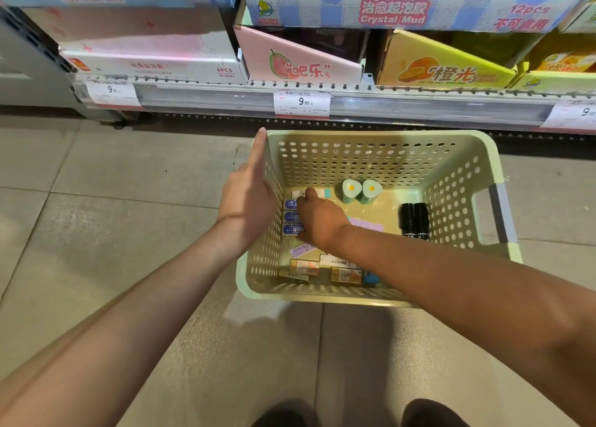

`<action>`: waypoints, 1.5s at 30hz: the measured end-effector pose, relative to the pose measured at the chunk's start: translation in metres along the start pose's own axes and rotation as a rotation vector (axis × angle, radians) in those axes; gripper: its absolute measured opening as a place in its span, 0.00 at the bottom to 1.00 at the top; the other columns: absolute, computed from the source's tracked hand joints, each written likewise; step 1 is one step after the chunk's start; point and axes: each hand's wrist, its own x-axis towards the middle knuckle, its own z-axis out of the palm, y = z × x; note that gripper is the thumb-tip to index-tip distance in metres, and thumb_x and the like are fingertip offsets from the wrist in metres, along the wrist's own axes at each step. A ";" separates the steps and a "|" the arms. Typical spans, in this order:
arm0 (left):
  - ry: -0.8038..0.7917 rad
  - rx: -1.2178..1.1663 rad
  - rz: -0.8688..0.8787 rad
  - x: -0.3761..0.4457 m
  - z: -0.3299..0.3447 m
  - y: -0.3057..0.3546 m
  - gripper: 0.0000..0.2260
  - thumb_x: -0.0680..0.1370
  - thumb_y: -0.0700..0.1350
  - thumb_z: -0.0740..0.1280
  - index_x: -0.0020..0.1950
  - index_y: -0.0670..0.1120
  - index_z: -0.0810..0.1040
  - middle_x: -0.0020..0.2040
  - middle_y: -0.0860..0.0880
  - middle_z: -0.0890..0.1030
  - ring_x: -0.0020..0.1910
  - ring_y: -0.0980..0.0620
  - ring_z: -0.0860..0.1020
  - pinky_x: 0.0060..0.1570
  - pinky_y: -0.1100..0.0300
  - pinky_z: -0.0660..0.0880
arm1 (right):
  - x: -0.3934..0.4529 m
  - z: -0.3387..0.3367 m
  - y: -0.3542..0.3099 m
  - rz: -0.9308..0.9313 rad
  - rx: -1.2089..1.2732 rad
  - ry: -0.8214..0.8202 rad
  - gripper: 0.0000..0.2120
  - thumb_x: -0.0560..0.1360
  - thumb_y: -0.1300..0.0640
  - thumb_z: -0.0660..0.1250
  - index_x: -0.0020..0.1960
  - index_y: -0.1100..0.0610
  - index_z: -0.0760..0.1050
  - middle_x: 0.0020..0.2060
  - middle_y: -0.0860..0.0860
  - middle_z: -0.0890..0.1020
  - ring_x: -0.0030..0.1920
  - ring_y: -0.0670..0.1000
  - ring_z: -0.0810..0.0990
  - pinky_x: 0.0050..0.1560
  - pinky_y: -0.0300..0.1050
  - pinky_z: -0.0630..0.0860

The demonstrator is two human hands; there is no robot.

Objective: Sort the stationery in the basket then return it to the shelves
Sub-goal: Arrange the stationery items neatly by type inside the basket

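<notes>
A pale green perforated basket (371, 134) stands on the floor in front of the shelf. My left hand (248, 197) lies flat against the outside of its left wall, fingers straight. My right hand (319, 220) reaches inside, over a stack of blue boxes (291, 217), and one finger touches a white box (323, 193). Its other fingers are hidden. Also in the basket are two green egg-topped items (350, 191), two black cylinders (414, 220), pink packets (367, 224) and yellow boxes (304, 267) near the front wall.
The low shelf (403, 104) behind the basket carries display cartons: a white one (154, 65), a pink one (300, 62), a yellow one (445, 68). Price tags (301, 103) hang on its rail. Grey floor tiles (113, 217) lie to the left. My shoes (432, 413) show at the bottom.
</notes>
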 end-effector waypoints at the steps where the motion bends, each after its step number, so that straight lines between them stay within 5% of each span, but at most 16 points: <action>1: -0.002 -0.002 0.002 0.000 0.001 -0.001 0.34 0.75 0.31 0.57 0.77 0.52 0.48 0.38 0.46 0.74 0.30 0.54 0.68 0.36 0.59 0.64 | -0.001 -0.003 0.001 -0.014 -0.035 -0.002 0.23 0.73 0.52 0.70 0.61 0.62 0.69 0.61 0.57 0.69 0.52 0.60 0.79 0.39 0.46 0.69; 3: -0.002 -0.008 0.015 0.000 0.001 -0.002 0.34 0.75 0.31 0.58 0.77 0.51 0.49 0.36 0.48 0.73 0.30 0.58 0.67 0.32 0.61 0.62 | -0.002 -0.011 0.003 -0.035 -0.123 0.043 0.21 0.75 0.45 0.64 0.60 0.60 0.71 0.59 0.55 0.71 0.51 0.59 0.79 0.37 0.46 0.68; 8: 0.005 -0.017 0.051 0.001 0.002 -0.005 0.33 0.75 0.32 0.58 0.77 0.50 0.50 0.37 0.48 0.74 0.29 0.59 0.67 0.26 0.67 0.60 | -0.001 -0.031 0.005 -0.103 -0.347 0.084 0.14 0.76 0.67 0.58 0.61 0.61 0.73 0.58 0.57 0.76 0.55 0.58 0.79 0.42 0.48 0.74; 14: 0.001 -0.046 0.055 0.001 0.003 -0.007 0.33 0.75 0.32 0.57 0.77 0.50 0.50 0.41 0.46 0.75 0.30 0.57 0.69 0.28 0.62 0.65 | 0.008 -0.027 0.003 -0.144 -0.492 0.054 0.14 0.77 0.66 0.60 0.61 0.58 0.74 0.59 0.54 0.77 0.58 0.55 0.78 0.48 0.47 0.76; 27: 0.003 -0.038 0.056 0.001 0.002 -0.006 0.33 0.75 0.31 0.58 0.77 0.50 0.51 0.37 0.47 0.73 0.28 0.58 0.67 0.27 0.65 0.60 | 0.013 -0.025 0.005 -0.123 -0.429 0.041 0.14 0.77 0.68 0.58 0.61 0.62 0.74 0.59 0.57 0.76 0.58 0.57 0.78 0.51 0.48 0.77; 34: 0.012 -0.047 0.058 0.000 0.003 -0.006 0.32 0.76 0.32 0.58 0.76 0.50 0.51 0.36 0.48 0.73 0.27 0.58 0.68 0.26 0.66 0.60 | 0.003 -0.037 0.004 -0.062 -0.414 0.051 0.14 0.76 0.69 0.59 0.61 0.65 0.73 0.58 0.60 0.73 0.54 0.59 0.79 0.44 0.47 0.76; 38: 0.008 -0.027 0.049 0.000 0.001 -0.005 0.33 0.76 0.32 0.58 0.77 0.50 0.50 0.32 0.53 0.70 0.27 0.59 0.67 0.25 0.67 0.59 | -0.007 -0.045 0.009 -0.203 -0.452 0.082 0.12 0.77 0.65 0.59 0.58 0.60 0.75 0.55 0.55 0.76 0.53 0.56 0.79 0.38 0.46 0.73; 45: 0.011 -0.015 0.059 0.001 0.002 -0.005 0.34 0.75 0.31 0.57 0.77 0.50 0.49 0.29 0.53 0.69 0.26 0.57 0.67 0.25 0.65 0.61 | -0.018 -0.026 0.003 -0.508 -0.176 -0.273 0.13 0.79 0.58 0.60 0.62 0.57 0.74 0.55 0.55 0.79 0.56 0.56 0.77 0.53 0.48 0.74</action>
